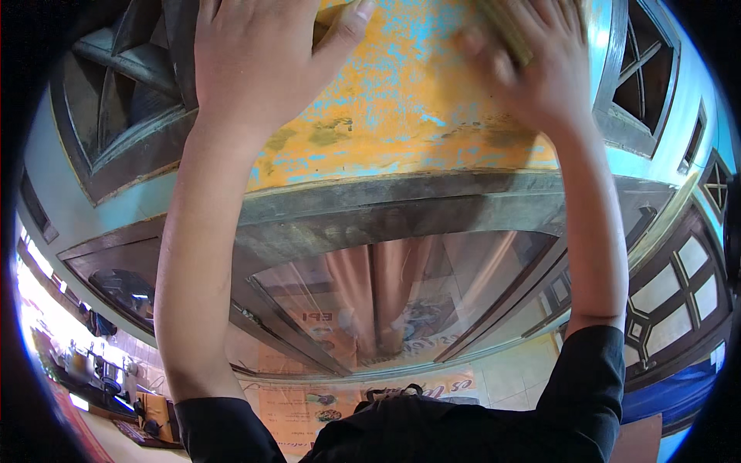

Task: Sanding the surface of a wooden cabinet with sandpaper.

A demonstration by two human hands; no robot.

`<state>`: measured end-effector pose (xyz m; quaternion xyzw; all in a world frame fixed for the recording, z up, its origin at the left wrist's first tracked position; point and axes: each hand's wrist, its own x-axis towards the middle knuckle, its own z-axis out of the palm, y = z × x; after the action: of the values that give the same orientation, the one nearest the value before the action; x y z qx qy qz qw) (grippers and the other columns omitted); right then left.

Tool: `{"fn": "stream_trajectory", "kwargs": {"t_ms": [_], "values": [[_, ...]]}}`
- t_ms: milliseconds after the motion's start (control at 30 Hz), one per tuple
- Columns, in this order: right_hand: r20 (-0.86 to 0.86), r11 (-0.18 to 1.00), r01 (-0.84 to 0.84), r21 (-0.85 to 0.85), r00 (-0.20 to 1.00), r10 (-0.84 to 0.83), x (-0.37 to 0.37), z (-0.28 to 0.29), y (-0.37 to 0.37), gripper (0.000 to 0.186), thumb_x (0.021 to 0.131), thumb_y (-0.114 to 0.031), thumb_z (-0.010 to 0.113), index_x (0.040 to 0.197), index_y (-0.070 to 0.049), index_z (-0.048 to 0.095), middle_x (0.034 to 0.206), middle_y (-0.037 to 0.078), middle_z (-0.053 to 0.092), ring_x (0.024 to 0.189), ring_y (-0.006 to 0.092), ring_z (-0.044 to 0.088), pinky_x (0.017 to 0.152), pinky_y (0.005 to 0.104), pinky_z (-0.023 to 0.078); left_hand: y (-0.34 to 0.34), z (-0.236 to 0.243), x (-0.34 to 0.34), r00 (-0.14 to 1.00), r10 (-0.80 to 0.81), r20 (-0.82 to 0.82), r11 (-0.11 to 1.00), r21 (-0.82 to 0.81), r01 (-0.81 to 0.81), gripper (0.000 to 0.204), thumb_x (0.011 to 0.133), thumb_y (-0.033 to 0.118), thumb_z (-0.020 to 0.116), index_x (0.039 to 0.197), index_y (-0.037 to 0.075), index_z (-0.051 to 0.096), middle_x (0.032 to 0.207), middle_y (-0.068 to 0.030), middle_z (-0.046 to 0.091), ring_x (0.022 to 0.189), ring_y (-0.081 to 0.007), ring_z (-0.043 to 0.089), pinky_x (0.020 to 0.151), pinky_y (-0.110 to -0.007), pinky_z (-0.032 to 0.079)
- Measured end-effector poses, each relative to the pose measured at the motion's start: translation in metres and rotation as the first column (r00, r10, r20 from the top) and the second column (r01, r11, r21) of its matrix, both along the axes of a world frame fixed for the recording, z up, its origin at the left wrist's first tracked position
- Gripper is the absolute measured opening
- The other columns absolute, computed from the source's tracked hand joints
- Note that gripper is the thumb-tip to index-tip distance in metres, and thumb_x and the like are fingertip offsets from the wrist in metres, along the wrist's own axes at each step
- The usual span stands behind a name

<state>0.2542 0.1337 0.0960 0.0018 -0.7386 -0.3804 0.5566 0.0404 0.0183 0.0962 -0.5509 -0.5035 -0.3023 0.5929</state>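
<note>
My left hand [270, 54] is at the orange panel [386, 116] with patchy blue paint, near the top, thumb stretched out and the other fingertips cut off by the frame edge; a dark patch behind the thumb is unclear. My right hand [544, 73], slightly blurred, grips an olive-brown pad [509, 35] against the same panel, its fingers bent round it.
Dark carved frames [116, 116] flank the panel, above a glazed wooden door [293, 285] with curtains. A paneled door [679, 285] is at right; a cluttered counter [116, 378] at lower left; an orange printed banner and tiled floor [509, 378] lie below.
</note>
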Motion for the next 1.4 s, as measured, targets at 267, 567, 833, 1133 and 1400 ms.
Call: {"fn": "stream_trajectory", "kwargs": {"t_ms": [267, 567, 833, 1133, 1400], "values": [[0.050, 0.963, -0.268, 0.021, 0.962, 0.267, -0.028, -0.021, 0.006, 0.067, 0.083, -0.031, 0.061, 0.146, -0.020, 0.039, 0.156, 0.011, 0.027, 0.145, 0.0362, 0.018, 0.115, 0.0592, 0.014, -0.001, 0.002, 0.006, 0.996, 0.084, 0.041, 0.996, -0.043, -0.082, 0.058, 0.092, 0.037, 0.046, 0.144, 0.014, 0.038, 0.150, -0.0125, 0.033, 0.142, -0.0334, 0.026, 0.115, -0.055, 0.017], [-0.256, 0.955, 0.272, -0.121, 0.921, -0.295, -0.004, -0.003, -0.011, 0.059, 0.088, -0.030, 0.057, 0.144, -0.016, 0.042, 0.150, 0.014, 0.037, 0.142, 0.0395, 0.024, 0.115, 0.0549, 0.022, 0.004, -0.002, 0.001, 0.997, 0.068, -0.041, 0.996, 0.052, -0.066, 0.056, 0.093, 0.035, 0.047, 0.144, 0.012, 0.039, 0.149, -0.0137, 0.035, 0.140, -0.0339, 0.027, 0.115, -0.053, 0.018], [-0.142, 0.968, 0.237, -0.085, 0.959, -0.247, 0.006, 0.002, -0.006, 0.062, 0.089, -0.036, 0.055, 0.147, -0.019, 0.037, 0.151, 0.014, 0.035, 0.143, 0.0370, 0.022, 0.117, 0.0531, 0.016, 0.001, -0.001, 0.003, 0.993, 0.118, -0.002, 0.993, 0.016, -0.118, 0.056, 0.092, 0.034, 0.046, 0.143, 0.011, 0.039, 0.149, -0.0138, 0.034, 0.141, -0.0342, 0.027, 0.115, -0.054, 0.018], [0.337, 0.927, 0.348, -0.139, 0.897, -0.286, -0.022, -0.062, -0.025, 0.073, 0.088, -0.051, 0.051, 0.152, -0.027, 0.025, 0.159, 0.012, 0.015, 0.147, 0.0352, 0.008, 0.115, 0.0614, -0.001, 0.002, -0.004, -0.008, 0.990, 0.135, -0.036, 0.990, 0.042, -0.133, 0.057, 0.093, 0.038, 0.044, 0.143, 0.012, 0.039, 0.151, -0.0129, 0.032, 0.141, -0.0343, 0.026, 0.116, -0.054, 0.017], [-0.234, 0.875, 0.337, -0.348, 0.872, -0.430, 0.003, 0.007, -0.021, 0.067, 0.089, -0.027, 0.056, 0.150, -0.018, 0.030, 0.156, 0.011, 0.027, 0.146, 0.0332, 0.013, 0.118, 0.0513, 0.009, -0.001, 0.002, 0.014, 0.989, 0.123, 0.079, 0.991, -0.067, -0.118, 0.057, 0.092, 0.038, 0.045, 0.143, 0.012, 0.040, 0.151, -0.0130, 0.032, 0.142, -0.0343, 0.025, 0.116, -0.055, 0.017]]}}
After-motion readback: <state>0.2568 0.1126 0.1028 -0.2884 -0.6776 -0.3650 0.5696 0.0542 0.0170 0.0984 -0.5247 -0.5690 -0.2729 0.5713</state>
